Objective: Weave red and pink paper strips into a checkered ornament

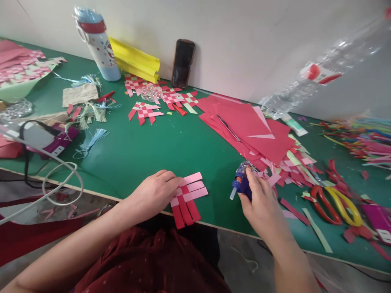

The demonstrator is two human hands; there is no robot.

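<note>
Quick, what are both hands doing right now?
Left hand: closed, holding woven red-and-pink paper strips.
Right hand: closed around a blue glue gun.

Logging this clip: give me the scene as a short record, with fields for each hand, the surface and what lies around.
left hand: holds a woven red-and-pink paper piece
right hand: grips a blue tool, apparently a glue gun
surface: green tabletop
back: phone leaning on the wall; patterned bottle
right side: red paper sheets, pen on top; red-and-yellow scissor handles
left side: blue tassel
</note>
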